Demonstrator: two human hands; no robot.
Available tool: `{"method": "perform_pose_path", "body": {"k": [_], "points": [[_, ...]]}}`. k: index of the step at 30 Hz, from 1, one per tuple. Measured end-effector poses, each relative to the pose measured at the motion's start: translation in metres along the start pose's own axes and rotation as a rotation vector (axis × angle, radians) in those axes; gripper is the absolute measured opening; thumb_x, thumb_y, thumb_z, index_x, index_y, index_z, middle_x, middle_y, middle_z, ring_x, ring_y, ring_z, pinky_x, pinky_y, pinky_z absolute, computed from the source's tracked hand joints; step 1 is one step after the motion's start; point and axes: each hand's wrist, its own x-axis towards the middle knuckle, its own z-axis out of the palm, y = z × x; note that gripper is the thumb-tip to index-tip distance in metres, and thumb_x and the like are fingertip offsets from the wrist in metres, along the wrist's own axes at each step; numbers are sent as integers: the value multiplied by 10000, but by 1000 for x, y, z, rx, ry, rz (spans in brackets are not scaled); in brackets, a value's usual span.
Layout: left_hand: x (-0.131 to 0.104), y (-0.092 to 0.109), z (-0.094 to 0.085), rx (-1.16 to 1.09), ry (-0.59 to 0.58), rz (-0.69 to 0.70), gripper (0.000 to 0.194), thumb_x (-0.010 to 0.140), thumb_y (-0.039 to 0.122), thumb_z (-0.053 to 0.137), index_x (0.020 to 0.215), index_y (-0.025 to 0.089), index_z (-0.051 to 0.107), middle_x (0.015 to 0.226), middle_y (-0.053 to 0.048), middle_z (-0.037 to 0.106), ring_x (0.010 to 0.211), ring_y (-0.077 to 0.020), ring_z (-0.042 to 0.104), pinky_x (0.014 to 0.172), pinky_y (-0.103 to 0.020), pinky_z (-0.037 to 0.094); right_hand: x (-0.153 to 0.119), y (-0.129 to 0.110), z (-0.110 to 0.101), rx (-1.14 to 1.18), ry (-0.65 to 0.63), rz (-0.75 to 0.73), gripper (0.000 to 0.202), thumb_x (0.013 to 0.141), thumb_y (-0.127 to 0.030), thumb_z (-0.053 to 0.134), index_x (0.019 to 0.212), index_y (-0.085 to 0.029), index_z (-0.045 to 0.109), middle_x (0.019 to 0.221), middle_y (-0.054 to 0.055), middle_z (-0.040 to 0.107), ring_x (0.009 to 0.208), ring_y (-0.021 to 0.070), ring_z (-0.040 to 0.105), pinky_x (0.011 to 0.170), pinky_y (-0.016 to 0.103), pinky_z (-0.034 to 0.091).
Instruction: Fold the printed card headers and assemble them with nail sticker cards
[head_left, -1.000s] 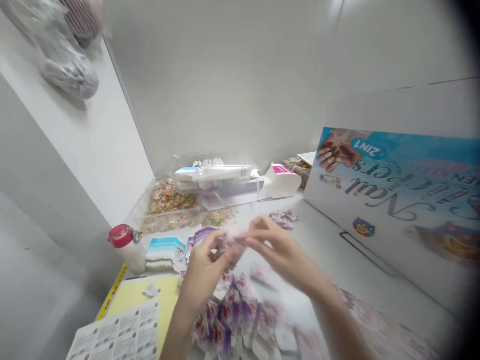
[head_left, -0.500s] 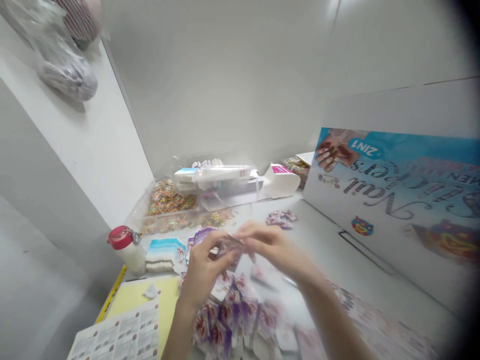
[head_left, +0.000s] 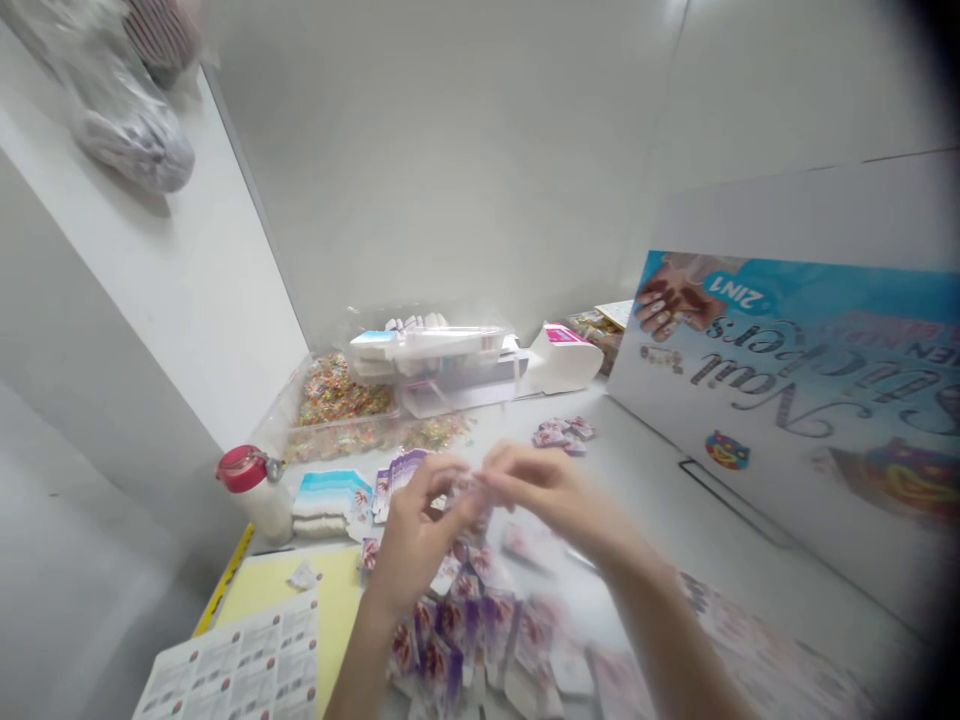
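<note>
Above the middle of the table, my left hand point(head_left: 421, 530) is closed on a small printed card packet point(head_left: 474, 510), pinched between thumb and fingers. My right hand point(head_left: 540, 490) meets it from the right, its fingertips pressed together at the packet's upper edge. Motion blur and the fingers hide much of the packet. Below my hands lie several small purple-and-white printed packets point(head_left: 457, 630) in overlapping rows. A fanned stack of purple cards point(head_left: 397, 475) stands just behind my left hand, and stacked blue-and-white cards point(head_left: 330, 500) lie left of it.
A bottle with a red lid point(head_left: 251, 490) stands at the left beside a sheet of printed labels point(head_left: 240, 660). Behind are a clear bin of colourful bits point(head_left: 341, 395) and plastic boxes point(head_left: 457, 350). A big printed carton point(head_left: 795, 400) blocks the right; small packets point(head_left: 562, 435) lie near it.
The packet has turned and lowered slightly between my hands. My right fingers have drawn into a tighter pinch at its edge. The rest of the table looks the same.
</note>
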Motion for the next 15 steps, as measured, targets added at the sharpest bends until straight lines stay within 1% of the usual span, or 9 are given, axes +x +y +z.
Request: {"method": "perform_pose_path", "body": {"k": [2, 4, 6, 8, 9, 10, 11, 13, 15], "points": [[1, -1, 0, 18, 5, 29, 220, 831, 372, 613, 981, 235, 529, 770, 25, 607, 597, -113, 596, 403, -159, 459, 0, 0, -2, -59, -39, 6, 229, 847, -353, 604, 714, -186, 688, 777, 20, 604, 690, 113, 543, 615, 241, 425], [3, -3, 2, 71, 19, 37, 208, 844, 387, 591, 978, 236, 540, 773, 17, 613, 618, -123, 604, 420, -167, 462, 2, 3, -4, -70, -40, 44, 181, 822, -354, 628, 789, -199, 717, 798, 24, 636, 702, 118, 551, 625, 242, 432], [5, -6, 5, 161, 39, 15, 269, 858, 405, 563, 1080, 258, 526, 849, -4, 639, 716, -153, 636, 518, -210, 512, 8, 13, -12, -108, -14, 95, 169, 791, -349, 651, 837, -203, 724, 788, 24, 664, 701, 126, 569, 633, 243, 446], [6, -11, 8, 272, 55, -34, 426, 856, 423, 558, 1247, 297, 445, 1029, -48, 651, 902, -202, 641, 676, -286, 542, 15, 32, -26, -236, 43, 181, 183, 784, -341, 634, 863, -203, 725, 779, 22, 684, 684, 131, 588, 623, 238, 457], [7, -13, 9, 326, 61, -57, 509, 851, 425, 563, 1316, 314, 388, 1124, -70, 632, 997, -226, 619, 746, -323, 535, 18, 44, -37, -330, 85, 246, 202, 790, -332, 610, 903, -206, 722, 804, 23, 694, 684, 134, 599, 617, 234, 461], [7, -15, 9, 370, 67, -74, 571, 848, 423, 567, 1361, 323, 339, 1200, -89, 602, 1070, -245, 590, 796, -352, 521, 20, 58, -48, -432, 170, 334, 211, 785, -317, 591, 916, -213, 719, 801, 16, 701, 676, 136, 611, 600, 225, 464], [8, -16, 9, 398, 73, -83, 601, 849, 415, 566, 1386, 325, 310, 1254, -102, 573, 1113, -256, 567, 829, -371, 507, 21, 73, -61, -477, 236, 384, 231, 782, -289, 570, 937, -192, 711, 828, 32, 706, 700, 148, 623, 594, 223, 467], [9, -16, 6, 403, 89, -90, 603, 865, 394, 543, 1404, 315, 285, 1284, -120, 549, 1119, -258, 561, 850, -388, 491, 19, 103, -87, -552, 367, 468, 290, 782, -247, 515, 985, -128, 686, 881, 84, 703, 759, 179, 636, 605, 232, 471], [10, -15, 1, 373, 105, -102, 594, 877, 386, 522, 1410, 310, 272, 1274, -126, 549, 1089, -250, 577, 845, -391, 490, 12, 127, -110, -626, 484, 555, 350, 782, -243, 485, 1049, -92, 654, 917, 118, 699, 800, 205, 645, 628, 245, 477]]}}
